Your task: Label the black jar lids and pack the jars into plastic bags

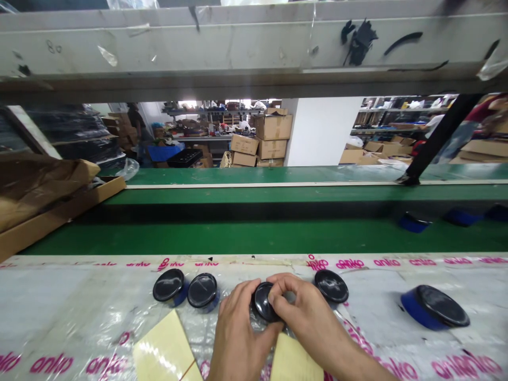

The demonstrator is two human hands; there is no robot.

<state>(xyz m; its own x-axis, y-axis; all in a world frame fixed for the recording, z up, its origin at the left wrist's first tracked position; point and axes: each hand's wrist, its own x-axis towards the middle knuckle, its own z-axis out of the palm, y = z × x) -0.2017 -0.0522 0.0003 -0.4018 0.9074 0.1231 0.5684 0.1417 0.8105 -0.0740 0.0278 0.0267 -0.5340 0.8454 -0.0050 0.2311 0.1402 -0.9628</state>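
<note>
Head view, the only one. Left hand [240, 325] curled around a round tub [262, 304], fingers along its far left side, thumb at the near edge. Right hand [304, 307] has thumb and forefinger pinched together over the right edge of the tub's black top. Left seems to steady, leaving the right free for fine work. Tub is mid-table, straight before the person, likely for easy reach with both hands.

Two more tubs [202, 290] sit side by side at left, one [332, 286] beyond the right hand, another [434, 307] farther right; loose spacing probably keeps each easy to grab. Yellow paper [166, 349] lies close by, seemingly kept handy.

Hard to make out: whether anything is caught in the right pinch; the held tub's side, covered by fingers. Second yellow stack [296, 362] partly behind the right forearm, cut off below. Dark-blue shapes on the green belt [238, 238] blurred, the last cut by the frame. Cardboard tray [91, 203] cut off at left.
</note>
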